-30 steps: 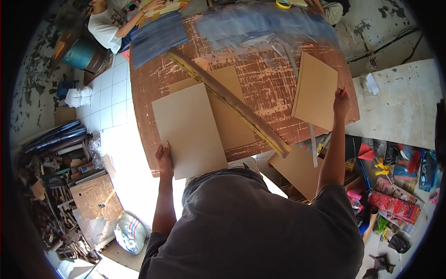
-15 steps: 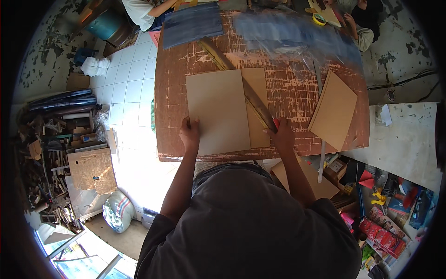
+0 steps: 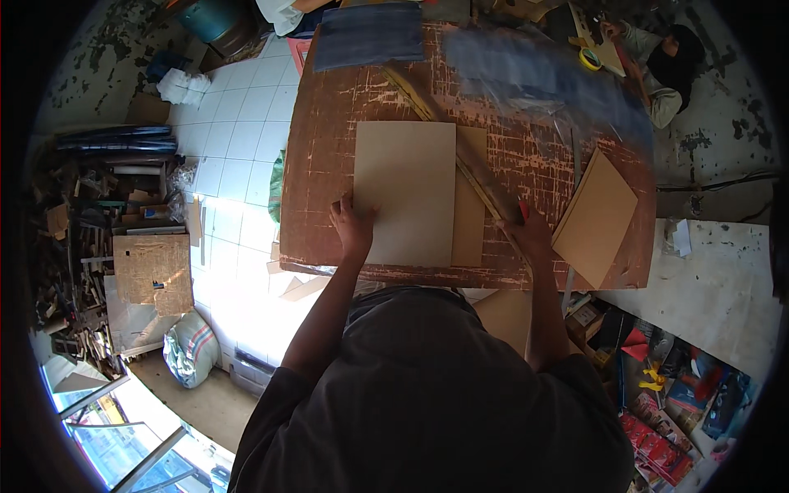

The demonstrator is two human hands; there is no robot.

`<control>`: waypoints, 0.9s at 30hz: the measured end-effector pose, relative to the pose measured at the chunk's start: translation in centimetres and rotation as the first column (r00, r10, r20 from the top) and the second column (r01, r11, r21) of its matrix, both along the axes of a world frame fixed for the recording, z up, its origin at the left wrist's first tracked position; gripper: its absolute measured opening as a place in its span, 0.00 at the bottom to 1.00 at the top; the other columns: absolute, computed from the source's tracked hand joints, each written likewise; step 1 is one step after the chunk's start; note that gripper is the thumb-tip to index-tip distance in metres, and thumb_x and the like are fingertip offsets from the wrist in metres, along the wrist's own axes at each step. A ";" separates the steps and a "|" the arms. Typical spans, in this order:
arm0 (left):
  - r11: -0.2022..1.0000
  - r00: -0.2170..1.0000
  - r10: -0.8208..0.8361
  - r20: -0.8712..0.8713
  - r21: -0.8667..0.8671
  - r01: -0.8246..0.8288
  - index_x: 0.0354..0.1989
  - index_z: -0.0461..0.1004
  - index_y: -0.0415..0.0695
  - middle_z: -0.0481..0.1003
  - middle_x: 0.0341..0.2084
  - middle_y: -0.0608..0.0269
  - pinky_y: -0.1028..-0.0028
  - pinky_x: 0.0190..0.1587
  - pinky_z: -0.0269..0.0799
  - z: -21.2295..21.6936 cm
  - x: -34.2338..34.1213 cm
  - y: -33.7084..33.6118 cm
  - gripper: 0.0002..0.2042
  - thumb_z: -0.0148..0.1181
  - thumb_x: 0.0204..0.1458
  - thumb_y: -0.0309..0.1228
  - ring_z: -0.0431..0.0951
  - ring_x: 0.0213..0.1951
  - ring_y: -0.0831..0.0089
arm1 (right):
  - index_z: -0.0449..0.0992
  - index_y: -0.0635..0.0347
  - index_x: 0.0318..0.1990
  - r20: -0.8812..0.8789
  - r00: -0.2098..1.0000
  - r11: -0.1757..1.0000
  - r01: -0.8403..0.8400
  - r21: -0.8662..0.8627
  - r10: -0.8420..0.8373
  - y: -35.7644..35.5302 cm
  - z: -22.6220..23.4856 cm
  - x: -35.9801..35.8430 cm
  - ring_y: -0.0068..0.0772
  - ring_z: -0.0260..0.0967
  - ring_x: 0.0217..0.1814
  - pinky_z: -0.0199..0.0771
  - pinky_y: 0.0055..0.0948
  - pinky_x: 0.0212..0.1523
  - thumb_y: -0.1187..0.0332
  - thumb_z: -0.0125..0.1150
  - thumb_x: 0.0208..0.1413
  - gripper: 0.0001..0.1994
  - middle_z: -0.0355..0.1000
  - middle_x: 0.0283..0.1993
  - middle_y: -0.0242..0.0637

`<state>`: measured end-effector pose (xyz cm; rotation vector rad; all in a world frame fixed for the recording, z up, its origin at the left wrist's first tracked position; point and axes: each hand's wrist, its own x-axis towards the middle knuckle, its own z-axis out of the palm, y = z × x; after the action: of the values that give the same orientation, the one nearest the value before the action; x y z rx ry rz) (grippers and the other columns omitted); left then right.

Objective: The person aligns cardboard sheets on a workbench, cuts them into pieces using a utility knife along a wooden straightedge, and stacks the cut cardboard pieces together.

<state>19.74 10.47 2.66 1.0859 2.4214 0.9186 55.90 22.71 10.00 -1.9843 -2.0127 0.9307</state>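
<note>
A grey-brown cardboard sheet (image 3: pixel 404 193) lies on the worn brown table in front of me. My left hand (image 3: pixel 353 228) rests at its left edge, fingers spread, thumb on the sheet. Behind its right side, a second tan sheet (image 3: pixel 471 193) is partly covered. A long, narrow wooden strip (image 3: pixel 477 182) runs diagonally over the tan sheet, and the grey-brown sheet hides part of it. My right hand (image 3: pixel 532 234) is closed by the strip's near end, with a small red object (image 3: pixel 524 209) sticking up from it; its kind is not clear.
Tan boards (image 3: pixel 598 218) lie on the table's right, over a thin metal strip (image 3: pixel 577 156). Dark sheets (image 3: pixel 370 37) and clear plastic (image 3: pixel 534 82) cover the far side. A yellow tape roll (image 3: pixel 589 58) sits near another person (image 3: pixel 657 66). Scrap wood (image 3: pixel 70 271) is piled at left.
The whole view has shifted. My left fingers have spread at the sheet's edge. My right hand, still with the red object, has turned slightly beside the wooden strip, whose near end now shows past it.
</note>
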 end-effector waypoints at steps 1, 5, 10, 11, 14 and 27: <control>1.000 1.000 0.002 0.005 0.001 -0.002 0.60 0.67 0.43 0.67 0.52 0.46 0.50 0.61 0.59 0.0 0.2 0.0 0.34 0.75 0.44 0.37 0.65 0.55 0.47 | 0.75 0.61 0.53 0.051 0.998 0.998 -0.028 0.059 0.025 0.9 -0.2 0.6 0.52 0.77 0.47 0.75 0.42 0.47 0.46 0.76 0.41 0.35 0.78 0.42 0.49; 0.996 0.998 -0.023 -0.061 0.082 0.028 0.58 0.68 0.42 0.67 0.50 0.48 0.51 0.58 0.62 -0.2 0.6 -0.5 0.32 0.74 0.44 0.35 0.66 0.54 0.48 | 0.77 0.67 0.46 0.125 0.992 0.997 -0.016 0.079 0.006 4.0 -1.6 2.7 0.49 0.77 0.39 0.74 0.44 0.40 0.39 0.75 0.39 0.38 0.77 0.36 0.51; 0.986 0.996 -0.055 -0.077 0.155 0.066 0.56 0.70 0.42 0.67 0.47 0.48 0.52 0.56 0.64 -0.3 0.7 -0.4 0.29 0.74 0.44 0.32 0.67 0.52 0.49 | 0.77 0.60 0.48 0.251 0.961 0.982 0.069 0.175 -0.113 6.3 -2.8 3.8 0.54 0.76 0.46 0.74 0.46 0.47 0.46 0.74 0.44 0.30 0.77 0.41 0.48; 0.987 0.997 -0.057 -0.042 0.151 0.063 0.56 0.70 0.42 0.68 0.47 0.48 0.53 0.56 0.65 -0.2 0.8 -0.4 0.28 0.74 0.44 0.31 0.68 0.52 0.49 | 0.77 0.60 0.48 0.251 0.962 0.983 0.064 0.173 -0.106 6.4 -3.0 3.9 0.54 0.76 0.46 0.74 0.46 0.47 0.46 0.74 0.44 0.30 0.77 0.41 0.48; 0.993 0.998 -0.040 0.041 0.110 0.035 0.54 0.71 0.42 0.68 0.47 0.48 0.53 0.56 0.65 -0.1 0.6 -0.1 0.27 0.73 0.45 0.30 0.68 0.50 0.50 | 0.76 0.62 0.47 0.115 0.991 0.904 0.018 0.428 -0.075 6.0 -3.6 3.6 0.54 0.75 0.45 0.74 0.49 0.46 0.53 0.72 0.49 0.25 0.76 0.40 0.47; 0.997 0.853 0.079 0.516 -0.057 -0.058 0.56 0.70 0.37 0.75 0.42 0.50 0.61 0.47 0.73 -0.1 -2.0 1.8 0.27 0.67 0.52 0.41 0.75 0.45 0.60 | 0.72 0.67 0.30 -0.351 0.930 0.976 0.170 0.138 -0.112 0.1 -5.7 -6.3 0.40 0.67 0.26 0.68 0.41 0.32 0.62 0.70 0.53 0.16 0.67 0.24 0.42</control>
<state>17.73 12.29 2.57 0.6288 2.0231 1.0246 49.56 22.77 4.34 -1.7142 -1.6755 0.9624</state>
